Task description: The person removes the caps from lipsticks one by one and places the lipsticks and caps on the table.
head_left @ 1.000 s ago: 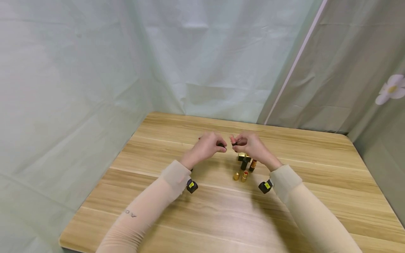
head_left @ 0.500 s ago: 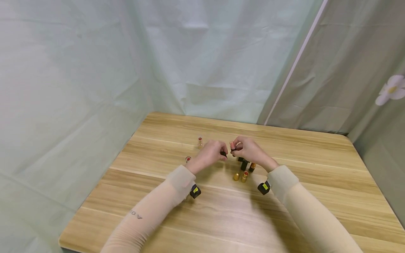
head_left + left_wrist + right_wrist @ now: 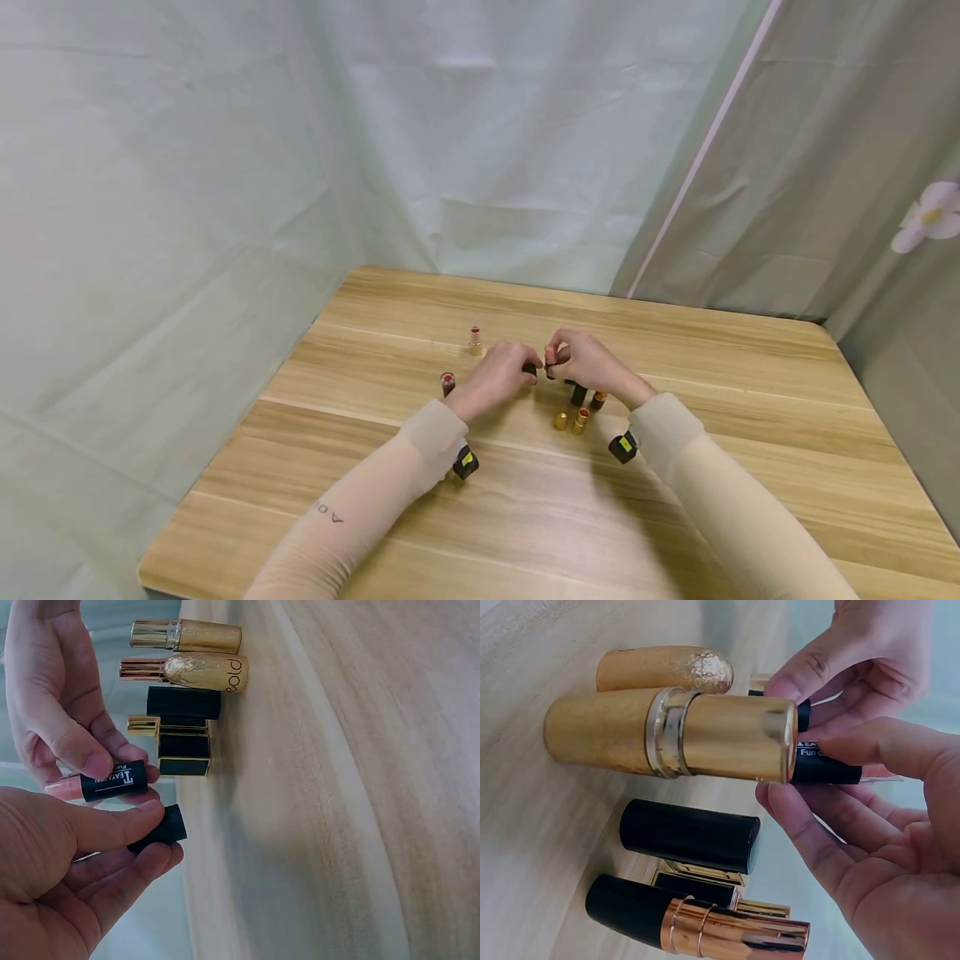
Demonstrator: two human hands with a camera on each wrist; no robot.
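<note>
A: Hands?

B: Right hand [image 3: 581, 360] pinched a slim black lipstick tube with white lettering and a pink bullet exposed [image 3: 105, 782], thumb and forefinger round the barrel. Left hand [image 3: 501, 373] gripped a small black cylindrical cap [image 3: 160, 829] between thumb and fingers, its open end just beside the tube's base end, apart from it by a sliver in the left wrist view.

A: Where over the light wooden table [image 3: 735, 467]?

B: Mid-table, both hands meeting low over the surface, at 12 o'clock from the cluster.

A: The cluster?

B: Five pieces standing close together, at 6 o'clock from the right hand. A gold glitter tube with a polished gold band [image 3: 671, 735], a second gold glitter piece with a rounded top [image 3: 664, 669] just beside it, a plain black round cap [image 3: 690, 835], a square black case with gold trim [image 3: 182, 745], and a black tube with a rose-gold collar [image 3: 697, 922].

A: Anything apart from those?

B: Two open lipsticks stood upright at 9 to 10 o'clock from the left hand: a dark-based one with a red bullet [image 3: 447, 383], and a pale, clear-cased one [image 3: 475, 339] farther back. Beige sleeves covered both forearms.
</note>
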